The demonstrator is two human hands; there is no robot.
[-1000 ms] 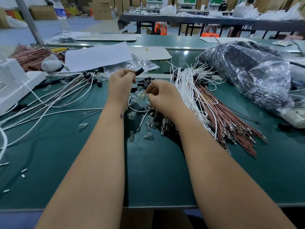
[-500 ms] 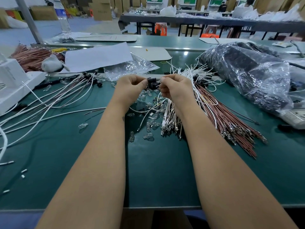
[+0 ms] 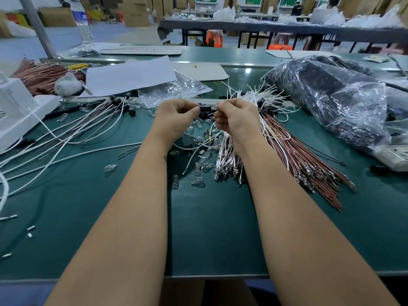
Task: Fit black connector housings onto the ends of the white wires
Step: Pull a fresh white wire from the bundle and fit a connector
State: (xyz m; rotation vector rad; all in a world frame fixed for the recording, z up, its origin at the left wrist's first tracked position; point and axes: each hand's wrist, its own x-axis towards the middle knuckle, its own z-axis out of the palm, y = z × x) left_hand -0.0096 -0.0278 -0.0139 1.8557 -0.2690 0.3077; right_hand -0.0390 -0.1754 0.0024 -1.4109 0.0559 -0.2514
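Note:
My left hand (image 3: 176, 119) pinches a small black connector housing (image 3: 205, 108) above the green table (image 3: 209, 228). Facing it, my right hand (image 3: 237, 120) pinches something small at the housing's right end; a thin white wire (image 3: 198, 149) loops down from under this hand to the table. A thick bundle of white wires (image 3: 229, 151) with metal terminals lies under my right wrist, beside a bundle of brown wires (image 3: 304, 160). Loose black housings (image 3: 204, 115) and clear glass bulbs (image 3: 198, 171) lie below my hands.
Wires fitted with black housings (image 3: 114, 102) fan out at the left, next to a white box (image 3: 17, 111). A clear plastic bag of black parts (image 3: 335, 98) fills the right. White paper (image 3: 130, 76) and an empty bag (image 3: 174, 89) lie behind.
A second ago my hands were apart, the left one holding a housing up. They have come together in front of me and now stay joined at the housing, nearly still.

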